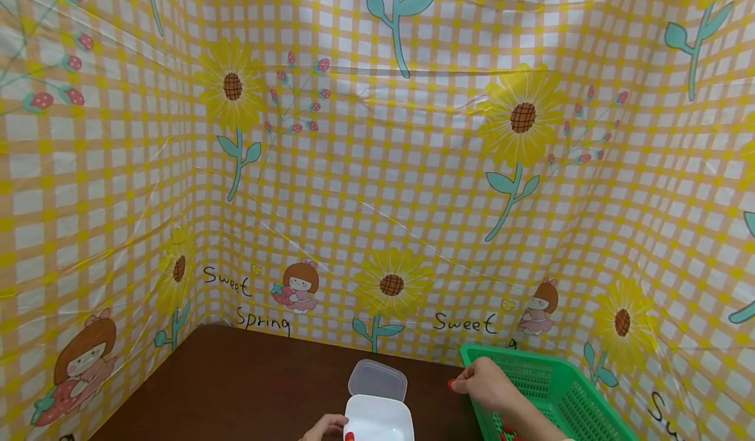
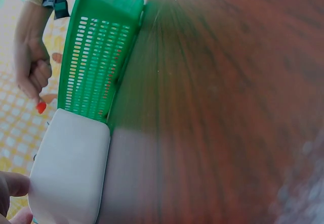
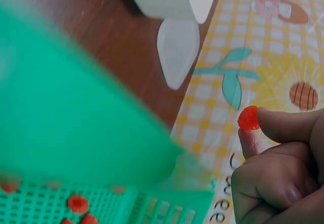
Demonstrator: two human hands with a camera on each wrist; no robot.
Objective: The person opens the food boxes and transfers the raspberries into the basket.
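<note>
My right hand (image 1: 485,383) pinches a red raspberry (image 3: 248,118) between thumb and finger, above the near-left rim of a green basket (image 1: 531,356). Seen from the right wrist, its other fingers are curled in. At the lower middle, my left hand (image 1: 326,426) holds a white plastic container (image 1: 377,403) by its left side. Another red piece (image 1: 350,436) shows inside that container, near the left wall. Only the fingertips (image 2: 17,184) of the left hand appear in the left wrist view, against the container's side.
A translucent lid (image 1: 377,379) lies on the dark wooden table (image 1: 265,375) just behind the container. Several red raspberries (image 3: 78,204) lie in the basket, at right. A yellow checked cloth (image 1: 354,185) with sunflowers hangs around the table's back and sides.
</note>
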